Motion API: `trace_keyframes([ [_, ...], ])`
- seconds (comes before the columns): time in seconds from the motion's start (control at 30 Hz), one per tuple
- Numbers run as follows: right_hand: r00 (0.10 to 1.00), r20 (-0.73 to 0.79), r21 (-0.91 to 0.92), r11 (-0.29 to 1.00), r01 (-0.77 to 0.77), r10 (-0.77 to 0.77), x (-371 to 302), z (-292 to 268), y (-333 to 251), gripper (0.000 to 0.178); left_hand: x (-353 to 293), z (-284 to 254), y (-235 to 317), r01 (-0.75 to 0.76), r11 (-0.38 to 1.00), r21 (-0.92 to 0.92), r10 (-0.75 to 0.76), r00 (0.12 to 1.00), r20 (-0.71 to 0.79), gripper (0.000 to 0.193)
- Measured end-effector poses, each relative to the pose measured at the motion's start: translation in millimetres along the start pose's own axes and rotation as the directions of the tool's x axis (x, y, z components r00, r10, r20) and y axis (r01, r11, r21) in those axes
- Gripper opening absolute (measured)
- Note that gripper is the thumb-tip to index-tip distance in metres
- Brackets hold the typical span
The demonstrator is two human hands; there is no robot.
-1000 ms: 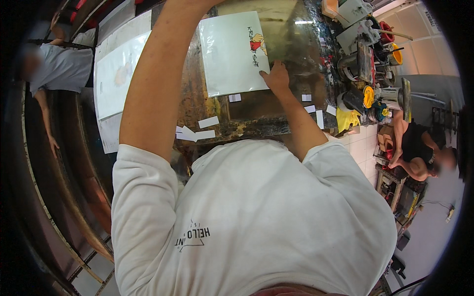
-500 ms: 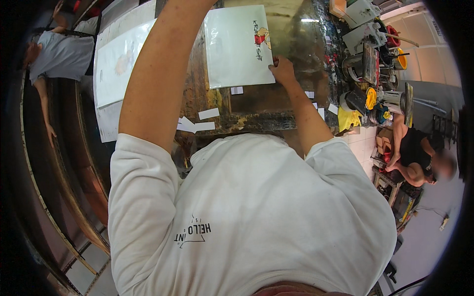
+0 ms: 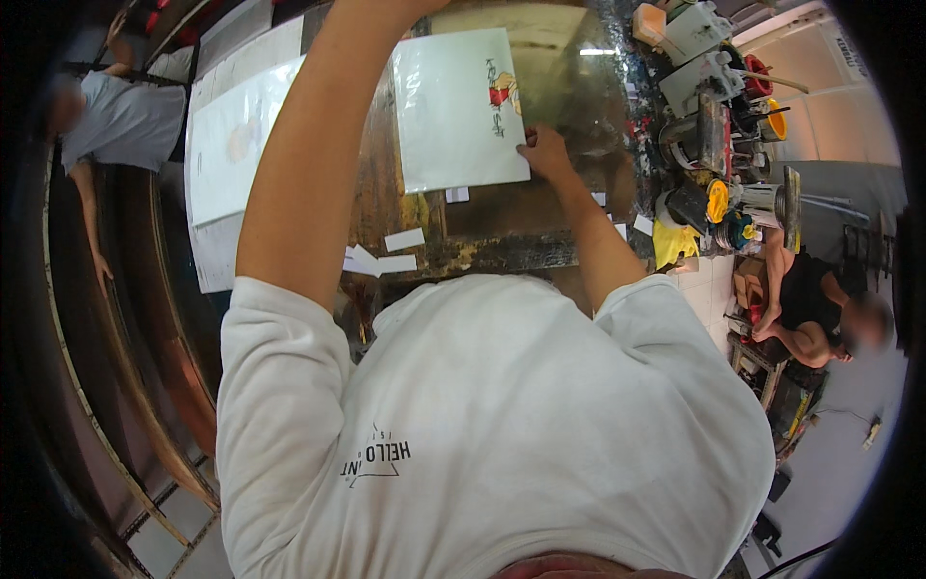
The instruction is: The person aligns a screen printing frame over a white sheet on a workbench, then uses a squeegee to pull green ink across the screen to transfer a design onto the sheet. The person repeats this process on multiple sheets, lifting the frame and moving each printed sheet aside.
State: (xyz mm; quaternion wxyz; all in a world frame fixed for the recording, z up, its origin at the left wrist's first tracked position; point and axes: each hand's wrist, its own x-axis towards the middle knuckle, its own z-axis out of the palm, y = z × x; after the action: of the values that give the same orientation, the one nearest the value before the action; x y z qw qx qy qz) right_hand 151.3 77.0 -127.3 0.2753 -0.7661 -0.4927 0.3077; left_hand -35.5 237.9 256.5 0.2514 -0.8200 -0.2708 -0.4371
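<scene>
Pinching a white sheet (image 3: 453, 125) on the desk (image 3: 482, 253)
Clamping its right edge with the right hand (image 3: 542, 151); cannot tell the left hand's grip, out of view.

The white sheet (image 3: 449, 121) bears black lettering (image 3: 498, 127) and a red-and-yellow figure (image 3: 500, 91).

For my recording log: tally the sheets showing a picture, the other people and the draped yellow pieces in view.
Sheets showing a picture: 2 (white sheet at the right hand, fainter-pictured sheet at left)
Other people: 2
Draped yellow piece: 1
Total: 5
</scene>
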Motion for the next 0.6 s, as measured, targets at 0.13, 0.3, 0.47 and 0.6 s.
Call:
trace_keyframes([
  [0.13, 0.999, -0.009, 0.012, 0.999, 0.046, -0.046, -4.3, -3.9, -9.4, 0.044, -1.6, -7.0, 3.9, -0.006, 0.999, 0.043, 0.005, 1.000, 0.020, 0.053],
  [0.3, 0.964, -0.217, -0.238, 0.966, 0.097, -0.150, -23.7, -15.9, -29.2, 0.057, -1.5, -20.1, 14.5, 0.039, 0.996, 0.081, -0.048, 0.991, 0.122, 0.057],
  [0.47, 0.982, 0.016, -0.021, 0.982, 0.190, -0.190, -69.1, -83.8, -63.0, 0.067, -13.7, -26.5, 12.6, -0.047, 0.988, 0.144, 0.030, 0.992, 0.119, 0.052],
  [0.6, 0.985, 0.018, 0.090, 0.981, 0.169, -0.172, -123.4, -149.7, -112.5, 0.052, -33.4, -48.4, 21.5, 0.010, 0.997, -0.083, 0.013, 0.963, 0.268, 0.049],
])
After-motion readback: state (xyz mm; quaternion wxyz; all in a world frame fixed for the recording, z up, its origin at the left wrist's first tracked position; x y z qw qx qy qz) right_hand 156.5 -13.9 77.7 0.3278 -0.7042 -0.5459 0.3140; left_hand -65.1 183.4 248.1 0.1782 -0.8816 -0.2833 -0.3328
